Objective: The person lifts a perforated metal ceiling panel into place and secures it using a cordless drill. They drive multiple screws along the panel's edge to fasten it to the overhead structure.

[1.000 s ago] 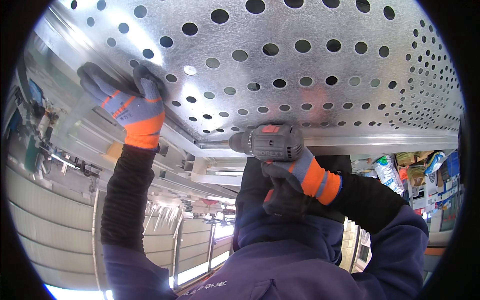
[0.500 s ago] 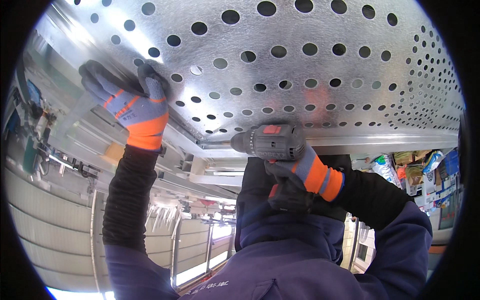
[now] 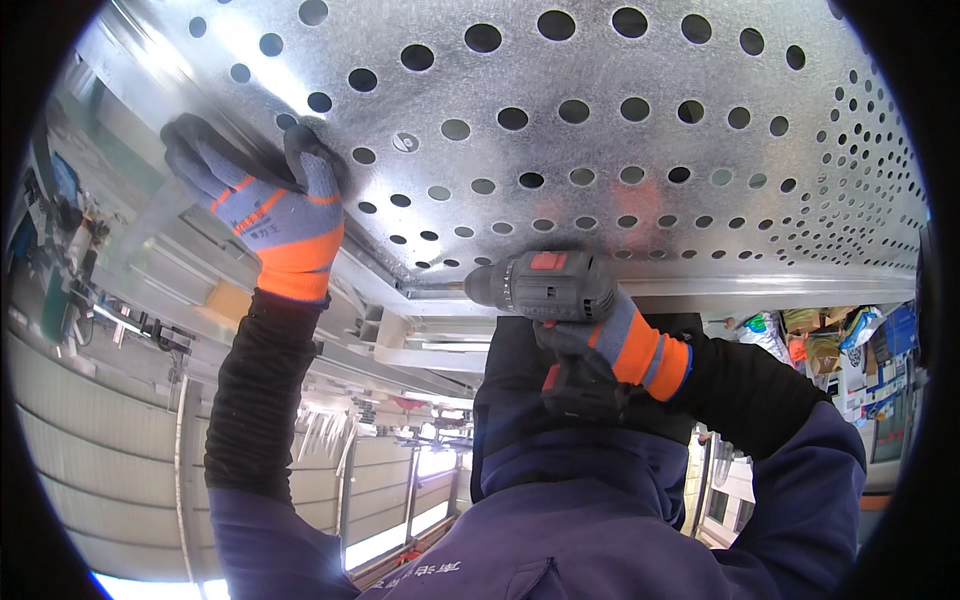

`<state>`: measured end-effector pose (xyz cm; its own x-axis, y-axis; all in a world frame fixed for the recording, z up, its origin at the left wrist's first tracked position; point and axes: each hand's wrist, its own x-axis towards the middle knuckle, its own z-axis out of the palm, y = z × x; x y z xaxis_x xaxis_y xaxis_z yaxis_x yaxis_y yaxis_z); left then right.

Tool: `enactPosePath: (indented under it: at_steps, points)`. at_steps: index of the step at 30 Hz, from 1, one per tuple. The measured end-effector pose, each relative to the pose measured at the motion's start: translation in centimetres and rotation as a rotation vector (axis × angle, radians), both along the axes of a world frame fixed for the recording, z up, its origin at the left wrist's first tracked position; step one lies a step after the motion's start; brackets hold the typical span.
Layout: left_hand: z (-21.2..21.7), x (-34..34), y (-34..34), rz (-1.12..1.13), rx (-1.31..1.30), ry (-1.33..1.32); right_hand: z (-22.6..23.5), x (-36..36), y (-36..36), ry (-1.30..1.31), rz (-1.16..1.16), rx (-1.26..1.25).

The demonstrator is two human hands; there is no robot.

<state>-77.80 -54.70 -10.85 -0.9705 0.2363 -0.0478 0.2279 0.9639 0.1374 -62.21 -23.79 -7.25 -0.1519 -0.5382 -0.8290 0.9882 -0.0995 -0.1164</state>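
A cordless drill (image 3: 555, 285), dark grey with red parts, is gripped by its handle in my right hand (image 3: 625, 345), which wears a grey-and-orange work glove. Its long bit points left and reaches the near left corner of a shiny perforated metal panel (image 3: 540, 80), beside the metal frame. Whether the tip sits in a screw or a hole is too small to tell. My left hand (image 3: 265, 200), gloved alike, straddles the panel's left edge. Its thumb lies on the panel side and its fingers go over the edge rail (image 3: 190, 85), their tips partly in shadow.
Metal frame bars (image 3: 430, 357) run below the panel's near edge, close under the drill. Farther off on the left are a cardboard-coloured block (image 3: 228, 300) and blurred workshop equipment. Bags and packages (image 3: 835, 345) are piled at the right.
The panel appears slightly lower and farther right in the picture. Both hands and the drill shift a little with it; each keeps its hold, and the bit stays at the corner.
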Motion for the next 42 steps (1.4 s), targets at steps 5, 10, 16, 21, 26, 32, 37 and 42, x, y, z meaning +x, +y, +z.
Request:
enactPosePath:
  at_steps: [5, 10, 16, 21, 26, 32, 37, 42]
  points:
    - [0.2, 0.0, -0.4, -0.057, 0.012, -0.007, 0.0, 1.6, -0.1, 0.143, -0.022, 0.053]
    - [-0.1, 0.1, -0.4, -0.028, 0.009, -0.005, 0.1, 0.9, 0.2, 0.050, -0.032, 0.024]
    - [0.1, 0.0, -0.2, 0.011, 0.015, -0.025, -0.3, 2.2, 0.0, 0.144, -0.006, 0.038]
    - [0.1, -0.1, 0.1, 0.015, 0.004, -0.024, -0.2, 2.3, 0.3, 0.209, 0.042, 0.049]
    - [0.1, -0.2, 0.0, 0.016, -0.006, -0.023, -0.3, 2.7, 0.2, 0.219, 0.008, 0.055]
    - [0.1, -0.1, -0.2, 0.014, -0.007, -0.018, -0.3, 2.6, 0.1, 0.217, 0.002, 0.065]
    - [0.0, -0.1, -0.3, -0.006, -0.005, -0.018, -0.4, 3.3, 0.0, 0.282, -0.009, 0.074]
    - [0.1, -0.1, 0.0, 0.007, 0.007, -0.028, -0.2, 2.6, 0.0, 0.259, -0.046, 0.058]
